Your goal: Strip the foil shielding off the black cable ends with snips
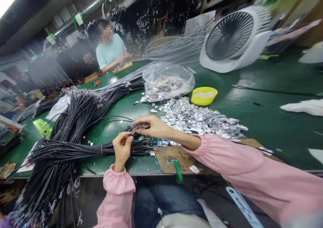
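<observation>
My left hand (122, 147) and my right hand (151, 126) meet over the bench, fingertips pinched close together. Between them is the end of a thin black cable (114, 117), which arcs in from the bundle on the left. The fingers partly cover that end, so its tip is hard to make out. Right under my hands lies a bundle of black cables (91, 149) bound with a red tie. Beside my right hand spreads a heap of silver foil scraps (202, 118), with small blue bits scattered around my fingers.
Beyond the scraps stand a clear plastic bag (169, 74), a yellow bowl (204, 96) and a white fan (234, 39). A large pile of black cables (75, 117) hangs over the edge at left. Across the green bench (262, 120), a person (111, 51) sits working.
</observation>
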`<state>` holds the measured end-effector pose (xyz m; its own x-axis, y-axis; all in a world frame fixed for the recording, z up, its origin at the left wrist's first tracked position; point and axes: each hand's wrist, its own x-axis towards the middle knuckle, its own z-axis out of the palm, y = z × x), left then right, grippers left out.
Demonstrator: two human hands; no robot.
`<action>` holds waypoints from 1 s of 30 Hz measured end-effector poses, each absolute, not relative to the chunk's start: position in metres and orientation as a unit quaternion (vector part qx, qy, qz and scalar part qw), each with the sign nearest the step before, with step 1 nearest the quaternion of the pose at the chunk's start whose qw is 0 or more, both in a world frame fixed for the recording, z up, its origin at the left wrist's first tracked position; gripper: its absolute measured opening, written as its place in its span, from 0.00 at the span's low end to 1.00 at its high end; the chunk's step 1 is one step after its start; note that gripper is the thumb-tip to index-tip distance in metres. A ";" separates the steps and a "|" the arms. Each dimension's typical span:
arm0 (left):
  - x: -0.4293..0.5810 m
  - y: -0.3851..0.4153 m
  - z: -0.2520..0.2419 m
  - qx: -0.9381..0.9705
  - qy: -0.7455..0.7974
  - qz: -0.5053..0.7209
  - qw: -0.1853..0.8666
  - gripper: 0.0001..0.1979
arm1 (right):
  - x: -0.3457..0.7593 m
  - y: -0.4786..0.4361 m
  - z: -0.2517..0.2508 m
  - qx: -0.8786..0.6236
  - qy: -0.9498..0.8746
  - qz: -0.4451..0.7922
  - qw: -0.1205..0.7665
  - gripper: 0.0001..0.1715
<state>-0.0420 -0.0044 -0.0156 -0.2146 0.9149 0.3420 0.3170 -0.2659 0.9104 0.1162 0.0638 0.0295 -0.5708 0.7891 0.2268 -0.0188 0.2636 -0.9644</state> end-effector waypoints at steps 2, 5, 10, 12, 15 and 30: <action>-0.043 0.000 -0.005 0.566 0.553 0.541 0.287 0.12 | 0.116 0.062 0.028 -0.285 -0.692 0.536 0.391 0.16; -0.047 0.011 0.017 0.585 0.563 0.468 0.350 0.13 | 0.116 0.062 0.026 -0.313 -0.672 0.524 0.420 0.14; -0.055 0.027 0.039 0.609 0.542 0.397 0.421 0.11 | 0.115 0.064 0.028 -0.328 -0.644 0.543 0.426 0.10; -0.056 0.026 0.036 0.619 0.523 0.423 0.405 0.11 | 0.114 0.062 0.031 -0.323 -0.634 0.562 0.421 0.10; -0.052 0.018 0.021 0.622 0.505 0.496 0.333 0.09 | 0.113 0.053 0.033 -0.335 -0.634 0.550 0.427 0.11; -0.033 0.002 0.003 0.687 0.490 0.514 0.154 0.02 | 0.128 0.036 0.030 -0.379 -0.697 0.414 0.447 0.11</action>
